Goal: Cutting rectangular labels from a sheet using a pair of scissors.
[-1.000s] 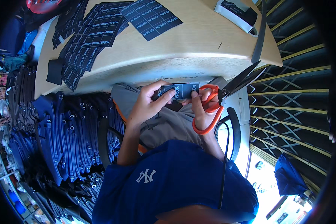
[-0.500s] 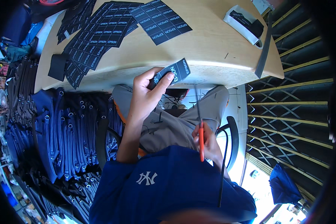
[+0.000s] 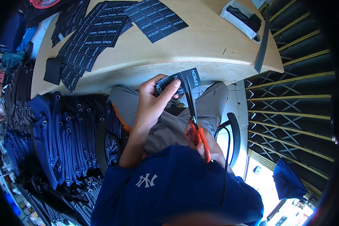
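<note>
My left hand pinches a strip of black printed labels between thumb and fingers, over my lap just in front of the table edge. Orange-handled scissors are in my right hand, its fingers in the handle loops. The scissor blades point up and away from me and lie across the strip, right of my left thumb, along the line before the last label. Whether the blades have cut into the strip I cannot tell.
Sheets of the same black labels fan over the table's left side, with another sheet beside them. A white box with dark pieces and a dark strap lie at the right. Blue straps with metal rings hang at my left.
The scissors have come up and left, from apart to across the strip. My left hand has turned the strip slightly and moved it a little toward me.
</note>
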`<control>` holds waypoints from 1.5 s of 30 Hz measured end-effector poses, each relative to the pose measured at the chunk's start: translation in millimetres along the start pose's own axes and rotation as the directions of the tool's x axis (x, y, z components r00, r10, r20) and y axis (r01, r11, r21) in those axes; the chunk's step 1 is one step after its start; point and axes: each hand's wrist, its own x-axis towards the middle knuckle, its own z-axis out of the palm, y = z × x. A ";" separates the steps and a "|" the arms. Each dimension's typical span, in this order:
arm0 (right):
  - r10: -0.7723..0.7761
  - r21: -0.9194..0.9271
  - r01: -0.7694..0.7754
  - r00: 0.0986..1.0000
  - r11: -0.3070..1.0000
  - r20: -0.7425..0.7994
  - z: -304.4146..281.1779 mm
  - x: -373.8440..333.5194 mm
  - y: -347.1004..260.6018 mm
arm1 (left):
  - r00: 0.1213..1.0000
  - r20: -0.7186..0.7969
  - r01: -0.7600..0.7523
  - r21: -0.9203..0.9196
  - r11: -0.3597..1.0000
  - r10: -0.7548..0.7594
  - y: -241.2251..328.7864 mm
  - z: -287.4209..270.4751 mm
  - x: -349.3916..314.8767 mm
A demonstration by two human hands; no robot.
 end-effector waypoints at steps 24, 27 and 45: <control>0.067 0.061 -0.067 0.998 0.996 0.009 1.8 3.2 -12.2 | 1.000 -0.001 -0.012 0.041 0.999 0.012 -4.8 0.8 -8.6; 0.088 0.091 -0.087 0.996 0.992 -0.005 2.6 1.7 -9.6 | 1.000 0.004 0.003 0.045 0.999 -0.003 -6.7 0.2 -8.7; 0.254 0.342 -0.246 0.967 0.907 0.020 3.2 3.8 -14.8 | 0.993 0.055 -0.108 0.111 0.988 0.102 -3.6 -5.3 3.2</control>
